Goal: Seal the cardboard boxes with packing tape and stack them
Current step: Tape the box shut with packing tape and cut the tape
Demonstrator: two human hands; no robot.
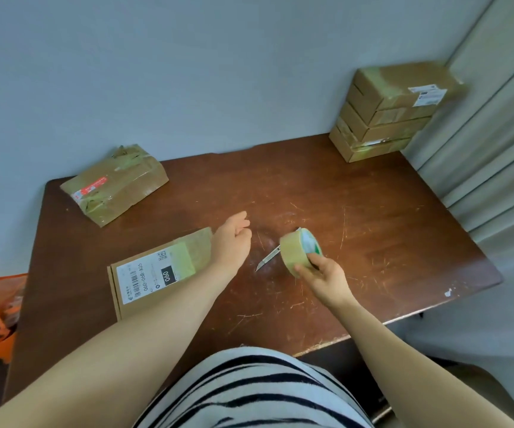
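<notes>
One tape roll (298, 251) sits gripped in the right hand (320, 273) at centre; the left hand (232, 239) hovers open, empty.

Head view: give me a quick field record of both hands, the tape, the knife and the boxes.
left hand: holds nothing, fingers loosely curled
right hand: grips the packing tape roll above the table
utility knife: between the hands, blade out, far end hidden behind the roll
labelled box: flat, near left, under the left forearm
taped box: far left corner, alone
stack of sealed boxes: far right corner, several high
</notes>
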